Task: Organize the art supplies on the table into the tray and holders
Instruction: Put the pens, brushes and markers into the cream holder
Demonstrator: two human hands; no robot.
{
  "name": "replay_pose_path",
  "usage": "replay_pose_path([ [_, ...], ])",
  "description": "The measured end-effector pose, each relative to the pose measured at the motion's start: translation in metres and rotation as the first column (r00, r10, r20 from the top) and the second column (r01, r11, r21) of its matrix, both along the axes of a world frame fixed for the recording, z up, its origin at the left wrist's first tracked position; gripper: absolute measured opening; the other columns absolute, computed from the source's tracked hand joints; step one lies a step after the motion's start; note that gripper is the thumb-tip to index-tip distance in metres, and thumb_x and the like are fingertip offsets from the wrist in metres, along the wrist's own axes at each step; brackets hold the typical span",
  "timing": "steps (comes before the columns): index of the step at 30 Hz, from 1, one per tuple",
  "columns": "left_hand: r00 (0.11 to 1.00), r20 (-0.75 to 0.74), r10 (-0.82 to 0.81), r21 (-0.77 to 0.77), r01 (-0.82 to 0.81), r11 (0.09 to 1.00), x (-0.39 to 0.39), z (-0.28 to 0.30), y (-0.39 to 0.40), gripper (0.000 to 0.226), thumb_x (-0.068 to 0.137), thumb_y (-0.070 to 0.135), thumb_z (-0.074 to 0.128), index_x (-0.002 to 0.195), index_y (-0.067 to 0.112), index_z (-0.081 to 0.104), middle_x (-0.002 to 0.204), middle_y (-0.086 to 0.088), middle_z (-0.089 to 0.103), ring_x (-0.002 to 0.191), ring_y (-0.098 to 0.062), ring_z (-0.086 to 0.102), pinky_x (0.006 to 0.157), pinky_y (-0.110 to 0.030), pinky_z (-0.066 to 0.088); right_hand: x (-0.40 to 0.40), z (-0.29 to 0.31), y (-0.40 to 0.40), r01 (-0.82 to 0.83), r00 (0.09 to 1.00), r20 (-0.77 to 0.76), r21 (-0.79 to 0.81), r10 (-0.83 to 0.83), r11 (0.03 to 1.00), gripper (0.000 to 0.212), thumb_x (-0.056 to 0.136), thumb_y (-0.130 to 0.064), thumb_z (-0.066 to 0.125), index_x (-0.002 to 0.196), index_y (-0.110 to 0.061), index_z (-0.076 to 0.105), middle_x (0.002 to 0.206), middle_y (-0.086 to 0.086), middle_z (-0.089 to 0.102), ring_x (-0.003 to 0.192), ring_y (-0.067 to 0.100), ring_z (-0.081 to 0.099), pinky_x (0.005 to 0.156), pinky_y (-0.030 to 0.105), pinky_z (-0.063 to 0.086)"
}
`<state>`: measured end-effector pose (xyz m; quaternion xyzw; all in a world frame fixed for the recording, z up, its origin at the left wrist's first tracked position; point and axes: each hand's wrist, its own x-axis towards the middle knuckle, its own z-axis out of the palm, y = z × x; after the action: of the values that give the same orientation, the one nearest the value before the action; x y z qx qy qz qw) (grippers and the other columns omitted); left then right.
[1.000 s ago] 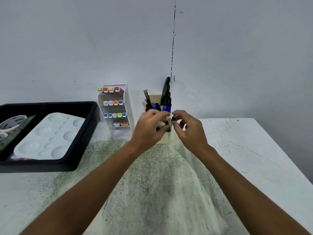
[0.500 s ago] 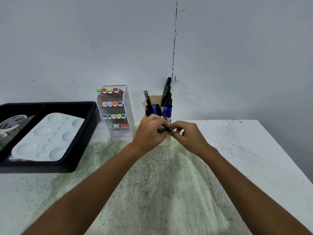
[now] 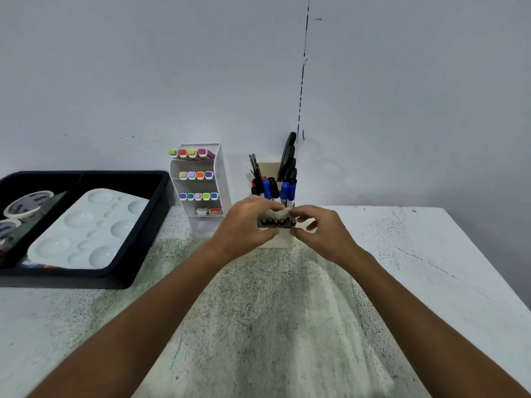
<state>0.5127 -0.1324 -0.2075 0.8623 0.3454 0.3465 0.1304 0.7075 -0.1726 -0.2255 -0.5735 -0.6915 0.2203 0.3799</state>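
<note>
The white table (image 3: pixel 402 282) holds everything here, and the pen cup (image 3: pixel 280 239) at its back edge is the marker for all places. Far to the left of the pen cup sits one black tray (image 3: pixel 138 254). In the tray lies one white paint plate (image 3: pixel 86 231) with round dips, and left of that are two rolls of tape (image 3: pixel 27 203) — more may be cut off at the edge. Just left of the pen cup stands one white marker rack (image 3: pixel 221 179) with four shelves; the top three each hold four or five coloured markers (image 3: pixel 196 175), and the lowest holds about two.

Two bare hands meet right in front of the pen cup. The left hand (image 3: pixel 244 225) grips a row of small black pens (image 3: pixel 275 222) — about six black ends show side by side. The right hand (image 3: pixel 321 228) pinches the right end of that row with finger and thumb.

Standing inside the pen cup are about three blue pens (image 3: pixel 287 191), a few black ones, one pair of black scissors (image 3: pixel 288 156) and two thin brushes (image 3: pixel 254 166).
</note>
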Motion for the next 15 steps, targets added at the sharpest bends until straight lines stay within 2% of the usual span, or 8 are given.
replay_pose_path([
  [2,0.999,0.012,0.043,-0.061,-0.043,0.997,-0.014,0.0,0.001,0.049,0.072,0.014,0.083,0.118,0.015,0.067,0.112,-0.001,0.069,0.103,-0.012,0.06,0.092,-0.031,0.048,-0.001,0.003,0.0,-0.012,0.999,-0.049,-0.023,0.011,1.0,0.043,0.081,-0.008,0.074,0.122,-0.016,0.065,0.108,-0.01,0.066,0.096,-0.004,0.059,0.08,0.01,0.046],
  [6,0.993,0.084,0.084,-0.215,-0.064,0.975,-0.029,-0.005,0.0,0.047,0.074,0.01,0.082,0.118,0.014,0.067,0.114,0.005,0.068,0.107,-0.009,0.062,0.096,-0.025,0.048,-0.006,0.004,0.001,-0.052,0.987,-0.153,-0.06,0.042,0.997,0.05,0.081,-0.005,0.075,0.128,-0.015,0.062,0.117,-0.005,0.068,0.109,0.002,0.061,0.096,0.014,0.044],
  [10,0.988,0.133,0.073,-0.289,-0.032,0.957,-0.027,-0.011,-0.004,0.039,0.075,0.005,0.079,0.112,0.011,0.07,0.102,0.008,0.066,0.095,0.006,0.06,0.09,-0.011,0.048,-0.01,0.002,0.002,-0.062,0.985,-0.166,-0.055,0.053,0.997,0.034,0.082,-0.003,0.072,0.114,-0.015,0.067,0.109,-0.001,0.07,0.105,0.008,0.064,0.097,0.023,0.048],
  [12,0.986,0.15,0.075,-0.296,-0.027,0.955,-0.026,-0.012,-0.004,0.038,0.075,0.005,0.08,0.111,0.012,0.071,0.1,0.009,0.066,0.094,0.009,0.059,0.091,-0.014,0.05,-0.01,0.001,0.002,-0.057,0.984,-0.172,-0.042,0.049,0.997,0.028,0.082,-0.002,0.072,0.106,-0.016,0.07,0.104,0.0,0.071,0.101,0.01,0.065,0.096,0.028,0.05],
  [15,0.983,0.17,0.076,-0.304,-0.021,0.952,-0.027,-0.012,-0.003,0.044,0.073,0.008,0.082,0.115,0.014,0.068,0.105,0.009,0.066,0.099,-0.001,0.061,0.093,-0.025,0.052,-0.011,0.003,-0.001,-0.06,0.982,-0.18,-0.043,0.051,0.997,0.036,0.081,-0.002,0.073,0.114,-0.016,0.068,0.108,-0.005,0.07,0.102,0.001,0.064,0.097,0.024,0.049],
])
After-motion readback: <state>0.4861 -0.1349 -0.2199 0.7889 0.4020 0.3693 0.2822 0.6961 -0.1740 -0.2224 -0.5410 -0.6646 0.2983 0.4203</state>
